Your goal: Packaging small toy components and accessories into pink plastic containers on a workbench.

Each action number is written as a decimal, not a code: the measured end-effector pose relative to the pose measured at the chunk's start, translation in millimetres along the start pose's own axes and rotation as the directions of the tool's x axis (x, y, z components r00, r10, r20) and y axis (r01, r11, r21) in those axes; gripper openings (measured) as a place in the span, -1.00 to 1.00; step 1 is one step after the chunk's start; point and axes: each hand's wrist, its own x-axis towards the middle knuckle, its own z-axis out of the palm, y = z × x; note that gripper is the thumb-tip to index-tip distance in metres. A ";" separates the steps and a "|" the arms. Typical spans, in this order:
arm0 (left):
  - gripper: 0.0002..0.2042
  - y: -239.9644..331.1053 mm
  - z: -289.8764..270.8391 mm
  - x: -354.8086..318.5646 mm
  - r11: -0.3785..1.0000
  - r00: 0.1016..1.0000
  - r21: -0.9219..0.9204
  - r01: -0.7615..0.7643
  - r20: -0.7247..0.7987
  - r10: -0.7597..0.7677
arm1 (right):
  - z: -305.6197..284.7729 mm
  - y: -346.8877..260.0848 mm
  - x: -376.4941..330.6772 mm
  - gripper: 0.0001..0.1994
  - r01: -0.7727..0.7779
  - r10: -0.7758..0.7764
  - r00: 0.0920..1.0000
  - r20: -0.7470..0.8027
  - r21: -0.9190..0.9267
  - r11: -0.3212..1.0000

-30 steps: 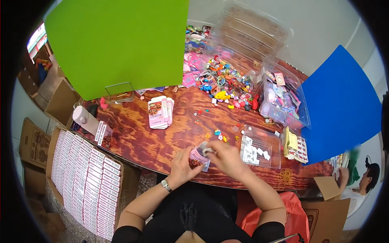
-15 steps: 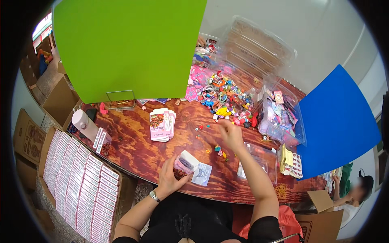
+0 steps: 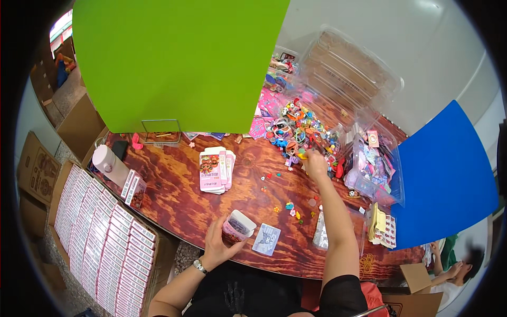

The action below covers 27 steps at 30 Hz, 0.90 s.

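My left hand (image 3: 217,244) is wrapped round a small pink printed carton (image 3: 236,230), its top open and something greyish-purple inside. Just right of it, a pale blue-grey square card (image 3: 266,239) lies flat on the table. My right hand (image 3: 317,166) reaches to the near edge of a heap of small colourful trinkets (image 3: 296,124). Its fingers are closed at a yellow trinket (image 3: 302,154), partly hidden by the hand. Several tiny loose charms (image 3: 291,207) lie between my hands. Ahead of my left hand is a stack of flat pink cartons (image 3: 214,171).
A clear bin of small packets (image 3: 374,169) stands right of the heap, before a blue panel (image 3: 449,179). A green panel (image 3: 174,68) rises at the back left. A pink bottle (image 3: 109,162) and a large box of packed cartons (image 3: 100,240) are at left. Another person sits far right.
My right hand has moved forward to the trinket heap and now covers most of the yellow trinket. My left hand still holds the carton. The view has shifted slightly.
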 end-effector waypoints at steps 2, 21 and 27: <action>-0.13 -2.3 1.3 -3.0 1.000 1.000 -0.003 0.007 -0.003 -0.007 | 0.3 7.7 1.3 -0.82 0.083 -0.025 0.979 -0.203 0.282 0.956; -0.02 15.5 -15.8 -8.0 0.956 0.964 -0.141 -0.258 -0.097 0.246 | 21.2 -1.4 -4.6 -0.71 0.308 -0.347 0.935 -0.076 -0.314 0.898; -0.14 23.7 -14.1 -0.8 0.999 0.999 -0.036 -0.014 -0.041 0.013 | -49.1 -26.1 -59.6 -0.68 0.310 -0.290 0.951 -0.111 0.309 0.899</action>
